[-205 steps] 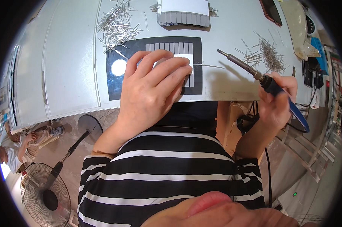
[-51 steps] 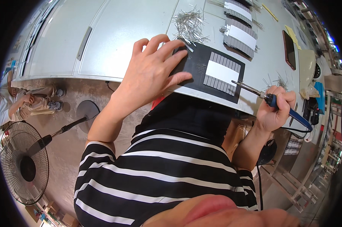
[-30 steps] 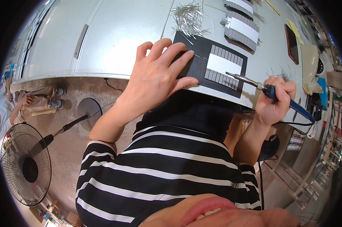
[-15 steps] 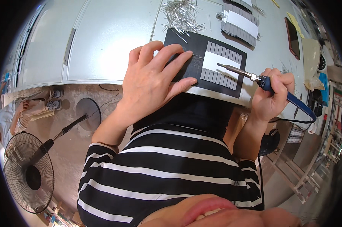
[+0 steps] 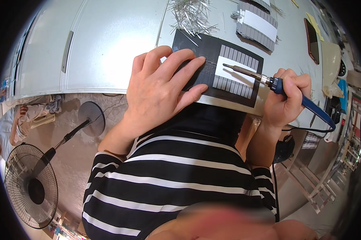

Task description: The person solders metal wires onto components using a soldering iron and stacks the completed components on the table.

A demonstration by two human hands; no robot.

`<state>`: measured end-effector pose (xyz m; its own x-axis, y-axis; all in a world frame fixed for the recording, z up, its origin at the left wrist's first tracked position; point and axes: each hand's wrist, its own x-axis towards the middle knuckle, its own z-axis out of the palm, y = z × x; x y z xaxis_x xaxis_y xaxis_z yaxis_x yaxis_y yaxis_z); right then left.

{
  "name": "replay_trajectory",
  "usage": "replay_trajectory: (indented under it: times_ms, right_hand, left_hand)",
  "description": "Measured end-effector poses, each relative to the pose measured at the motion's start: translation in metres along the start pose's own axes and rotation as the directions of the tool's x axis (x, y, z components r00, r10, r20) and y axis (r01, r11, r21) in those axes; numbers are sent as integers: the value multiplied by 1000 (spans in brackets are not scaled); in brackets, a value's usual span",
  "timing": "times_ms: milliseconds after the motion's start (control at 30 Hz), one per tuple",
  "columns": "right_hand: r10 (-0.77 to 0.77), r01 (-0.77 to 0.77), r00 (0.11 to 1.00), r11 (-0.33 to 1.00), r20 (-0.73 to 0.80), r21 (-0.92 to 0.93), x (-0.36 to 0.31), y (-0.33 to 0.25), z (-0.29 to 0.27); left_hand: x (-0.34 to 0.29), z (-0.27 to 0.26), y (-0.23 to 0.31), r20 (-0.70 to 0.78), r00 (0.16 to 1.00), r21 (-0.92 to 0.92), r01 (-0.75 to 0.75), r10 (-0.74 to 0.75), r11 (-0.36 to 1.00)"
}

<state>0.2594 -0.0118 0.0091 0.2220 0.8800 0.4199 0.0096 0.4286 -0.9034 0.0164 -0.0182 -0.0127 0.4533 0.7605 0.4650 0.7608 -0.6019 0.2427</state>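
My right hand (image 5: pixel 286 98) grips the blue handle of a soldering iron (image 5: pixel 250 73). Its dark tip points left, over a white strip (image 5: pixel 227 64) lying across a row of grey slats (image 5: pixel 233 86) on a black board (image 5: pixel 206 82). My left hand (image 5: pixel 158 88) rests over the left part of this board, thumb and index finger stretched out and apart. By the index fingertip runs a thin light line, perhaps a wire; I cannot make it out. A small white piece shows partly under the left knuckles. Whether the iron's tip touches the strip is unclear.
Thin silvery wires (image 5: pixel 192 18) lie piled behind the board. Grey slatted pieces with white bands (image 5: pixel 258 26) are stacked at the far right, near a phone (image 5: pixel 311 41). The iron's cord (image 5: pixel 322 120) loops right. A fan (image 5: pixel 32 186) stands lower left, near another person (image 5: pixel 12 124).
The iron's tip has shifted slightly left and up along the white strip. The board and stacks appear a little further right in view. My left hand keeps nearly the same pose.
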Motion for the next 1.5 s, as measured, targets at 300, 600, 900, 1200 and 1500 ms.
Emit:
replay_trajectory:
  times_ms: [300,600,900,1200,1500]
  right_hand:
    - [1,-2,1000,1000,19,11,0,1,-2]
    - [29,-27,998,999,61,-41,0,-5,10]
    - [-7,10,999,997,36,-77,2,-4,18]
    - [-39,38,997,999,69,26,2,4,11]
    - [43,-38,993,998,113,-46,7,-11,20]
  left_hand:
    - [-1,3,0,-55,998,9,-16,17,1000]
    - [-2,2,1,-64,998,23,7,-5,1000]
    - [-3,9,-1,-115,993,12,-33,34,999]
    - [-3,8,-1,-113,993,3,-23,23,1000]
    - [-1,9,0,-107,994,-12,-25,23,1000]
